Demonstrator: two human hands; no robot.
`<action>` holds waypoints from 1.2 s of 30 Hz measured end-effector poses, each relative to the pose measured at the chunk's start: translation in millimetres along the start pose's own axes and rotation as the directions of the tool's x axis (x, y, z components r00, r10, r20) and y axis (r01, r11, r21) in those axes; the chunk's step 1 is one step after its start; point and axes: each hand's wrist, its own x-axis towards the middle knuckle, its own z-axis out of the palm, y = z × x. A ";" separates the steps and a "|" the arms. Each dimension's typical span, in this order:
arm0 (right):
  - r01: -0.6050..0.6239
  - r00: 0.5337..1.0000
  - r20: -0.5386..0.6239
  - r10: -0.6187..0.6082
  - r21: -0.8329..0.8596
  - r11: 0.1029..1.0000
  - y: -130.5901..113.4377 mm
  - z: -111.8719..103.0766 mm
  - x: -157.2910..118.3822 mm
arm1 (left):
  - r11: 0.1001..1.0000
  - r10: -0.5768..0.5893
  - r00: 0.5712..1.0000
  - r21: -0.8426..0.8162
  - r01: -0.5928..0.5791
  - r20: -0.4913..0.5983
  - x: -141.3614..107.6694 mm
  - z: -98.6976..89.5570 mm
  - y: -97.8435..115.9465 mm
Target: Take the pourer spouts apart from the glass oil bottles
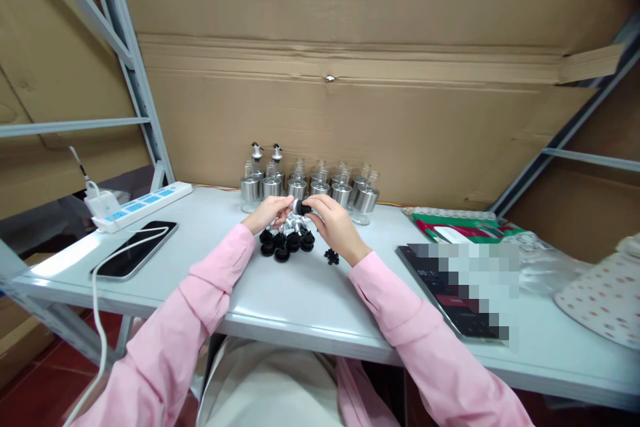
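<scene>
1. Both hands closed on one black-and-silver fitting (301,207), held above the table (300,300) in front of the bottles (299,189).
2. Left hand (271,214): fingertips pinch the silver end. Right hand (332,219): thumb and fingers grip the black end.
3. Directly below: cluster of black caps (282,254) with silver parts among them, lying on the table.
4. Near right wrist: small pile of tiny black pieces (331,256).
5. Bottles: glass with metal sleeves, grouped near the cardboard (350,127); two pourer spouts (257,152) show at the group's left.
</scene>
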 end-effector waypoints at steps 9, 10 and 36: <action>-0.021 0.999 -0.048 0.022 0.029 0.999 1.7 -3.3 -1.5 | 1.000 0.016 0.999 0.011 -0.015 -0.041 3.0 -11.9 -8.0; -0.034 0.997 -0.061 0.036 0.037 0.999 2.1 -3.9 -1.9 | 0.998 0.044 0.995 0.052 -0.039 -0.092 2.9 -13.8 -9.6; -0.162 0.986 0.046 0.162 -0.003 0.987 1.5 -3.1 -5.5 | 0.513 0.244 0.961 0.858 -0.012 -0.133 0.1 -3.7 -30.1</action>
